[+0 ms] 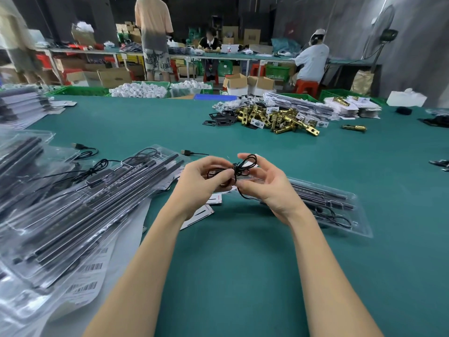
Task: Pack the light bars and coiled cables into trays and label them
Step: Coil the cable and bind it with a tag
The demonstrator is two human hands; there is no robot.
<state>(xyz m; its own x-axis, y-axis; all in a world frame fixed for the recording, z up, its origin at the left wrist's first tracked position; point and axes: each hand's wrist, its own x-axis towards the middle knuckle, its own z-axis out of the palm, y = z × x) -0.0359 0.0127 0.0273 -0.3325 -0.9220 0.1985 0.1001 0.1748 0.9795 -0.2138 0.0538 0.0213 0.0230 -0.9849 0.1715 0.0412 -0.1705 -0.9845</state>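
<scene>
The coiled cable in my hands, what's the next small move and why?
Probably lower the coiled cable into the clear tray behind your right hand. Both hands, the left hand included, pinch it, it looks already tied, and that tray lies open nearby with bars in it.

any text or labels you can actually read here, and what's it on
Printed shorts of the standing person: large letters, partly legible, perhaps "SHEET"; not certain.
Barcode label sheets under the stacked trays: barcodes show, print too small to read.
White cards below the left hand: a red mark, unreadable.
Nothing else reads.
</scene>
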